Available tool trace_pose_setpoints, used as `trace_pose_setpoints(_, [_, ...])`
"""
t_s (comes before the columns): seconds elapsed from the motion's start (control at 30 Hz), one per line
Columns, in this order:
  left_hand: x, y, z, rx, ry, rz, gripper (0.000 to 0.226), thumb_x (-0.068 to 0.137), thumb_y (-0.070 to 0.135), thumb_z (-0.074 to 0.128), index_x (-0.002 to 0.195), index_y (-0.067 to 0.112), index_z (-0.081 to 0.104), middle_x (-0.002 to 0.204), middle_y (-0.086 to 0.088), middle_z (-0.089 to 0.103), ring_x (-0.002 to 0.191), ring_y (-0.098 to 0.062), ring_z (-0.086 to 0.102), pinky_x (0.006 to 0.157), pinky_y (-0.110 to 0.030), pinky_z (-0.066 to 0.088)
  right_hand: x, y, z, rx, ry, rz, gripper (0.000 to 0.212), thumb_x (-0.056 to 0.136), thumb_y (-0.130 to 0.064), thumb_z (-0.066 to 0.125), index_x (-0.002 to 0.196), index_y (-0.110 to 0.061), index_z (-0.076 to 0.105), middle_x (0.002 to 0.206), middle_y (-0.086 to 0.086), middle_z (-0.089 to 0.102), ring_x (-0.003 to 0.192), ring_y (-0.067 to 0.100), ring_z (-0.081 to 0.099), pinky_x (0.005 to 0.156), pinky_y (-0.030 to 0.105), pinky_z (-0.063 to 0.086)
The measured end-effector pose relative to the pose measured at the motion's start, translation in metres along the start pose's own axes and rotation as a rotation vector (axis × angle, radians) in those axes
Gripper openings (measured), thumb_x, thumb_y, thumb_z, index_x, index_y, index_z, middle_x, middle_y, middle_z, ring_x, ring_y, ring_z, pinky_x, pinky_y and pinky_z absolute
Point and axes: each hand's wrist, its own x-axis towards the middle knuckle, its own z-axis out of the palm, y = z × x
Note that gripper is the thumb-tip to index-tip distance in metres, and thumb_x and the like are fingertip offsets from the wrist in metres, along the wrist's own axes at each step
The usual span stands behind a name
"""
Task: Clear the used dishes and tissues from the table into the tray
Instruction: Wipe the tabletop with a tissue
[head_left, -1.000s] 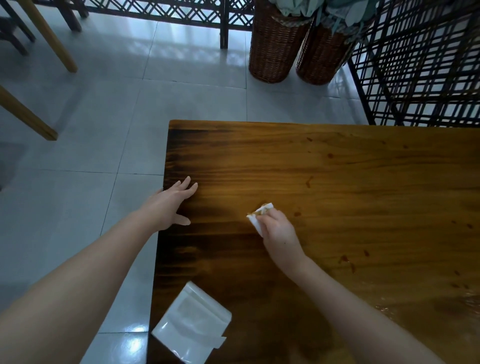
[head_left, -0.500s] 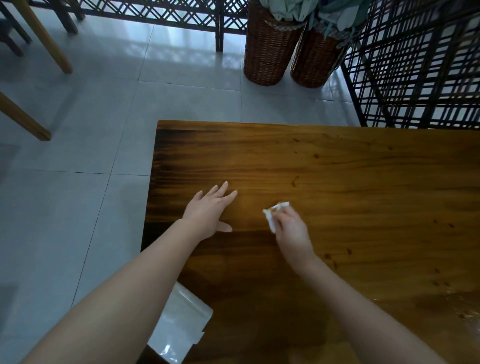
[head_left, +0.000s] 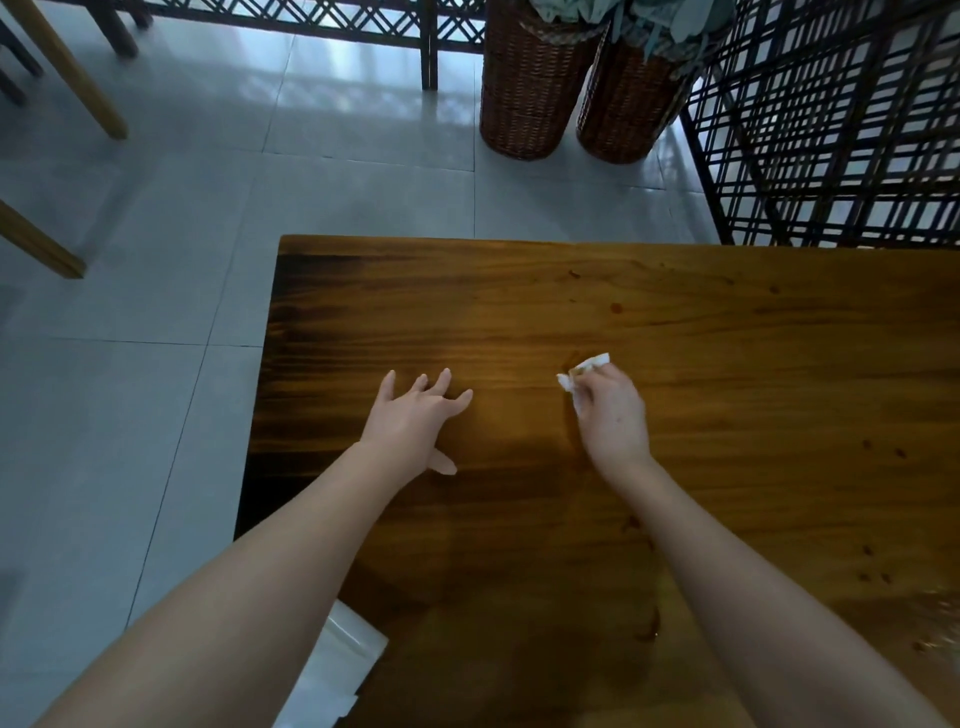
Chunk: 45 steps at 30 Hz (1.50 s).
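Holds a crumpled white tissue (head_left: 587, 366) in the right hand (head_left: 613, 415), fingers curled and clamped on it, with the paper poking out past the fingertips and touching the wooden table (head_left: 727, 332) at a faint brownish smear. Rests the left hand (head_left: 410, 426) palm down on the tabletop further left, apart from the tissue, fingers straight and spread, thumb out to the side, gripping nothing. Shows small dark-brown spots (head_left: 616, 308) scattered over the right part of the table and a few more near the right forearm. Shows a pale plastic bag (head_left: 343, 670) at the near left edge of the table, partly hidden under the left forearm; cannot tell how much of it lies on the wood. Beyond the far edge, shows a grey tiled floor (head_left: 156, 260), two wicker baskets (head_left: 530, 88) side by side, and a dark lattice screen (head_left: 831, 130) to the right.
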Motion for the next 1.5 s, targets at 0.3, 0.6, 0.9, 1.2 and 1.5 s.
trace_pose_setpoints(0.3, [0.001, -0.001, -0.001, -0.014, -0.010, 0.001, 0.093, 0.081, 0.043, 0.069, 0.150, 0.038, 0.008, 0.160, 0.001, -0.001, 0.147, -0.024, 0.004, 0.116, -0.050, -0.002, 0.019, -0.004, 0.007, 0.078, -0.031, -0.142, 0.020, 0.087, 0.002, 0.060, 0.104, -0.003, 0.070, 0.100, 0.007, 0.066, 0.094, 0.020, 0.060, 0.082, 0.027, 0.048])
trace_pose_setpoints(0.6, [0.001, -0.001, -0.003, -0.038, -0.008, -0.010, 0.093, 0.080, 0.042, 0.071, 0.150, 0.039, 0.010, 0.160, 0.002, 0.000, 0.147, -0.023, 0.006, 0.116, -0.049, 0.001, 0.036, -0.017, 0.022, -0.039, -0.160, -0.214, 0.022, 0.086, 0.005, 0.056, 0.099, -0.007, 0.070, 0.099, 0.004, 0.061, 0.090, 0.019, 0.058, 0.075, 0.032, 0.051])
trace_pose_setpoints(0.9, [0.003, -0.003, -0.002, -0.058, -0.013, -0.007, 0.093, 0.080, 0.041, 0.071, 0.150, 0.039, 0.009, 0.160, 0.003, -0.001, 0.147, -0.022, 0.003, 0.116, -0.048, -0.001, 0.112, -0.038, 0.024, 0.072, -0.063, -0.108, 0.020, 0.093, -0.006, 0.053, 0.091, -0.003, 0.072, 0.093, 0.005, 0.061, 0.080, 0.013, 0.052, 0.066, 0.016, 0.037])
trace_pose_setpoints(1.2, [0.007, -0.004, 0.000, -0.050, -0.019, 0.010, 0.091, 0.081, 0.043, 0.069, 0.150, 0.039, 0.009, 0.160, 0.003, -0.003, 0.147, -0.023, 0.001, 0.116, -0.048, -0.004, 0.106, -0.089, 0.054, 0.003, -0.120, -0.318, 0.030, 0.084, 0.004, 0.061, 0.112, -0.006, 0.065, 0.109, 0.007, 0.058, 0.095, 0.018, 0.057, 0.075, 0.020, 0.044])
trace_pose_setpoints(1.5, [0.008, -0.005, 0.002, -0.037, -0.015, 0.025, 0.093, 0.082, 0.046, 0.068, 0.150, 0.038, 0.005, 0.160, 0.002, -0.003, 0.147, -0.023, 0.001, 0.115, -0.047, -0.006, 0.160, 0.012, 0.012, -0.116, 0.112, 0.069, 0.020, 0.090, -0.004, 0.053, 0.097, 0.000, 0.071, 0.097, 0.019, 0.063, 0.092, 0.035, 0.055, 0.077, 0.042, 0.044])
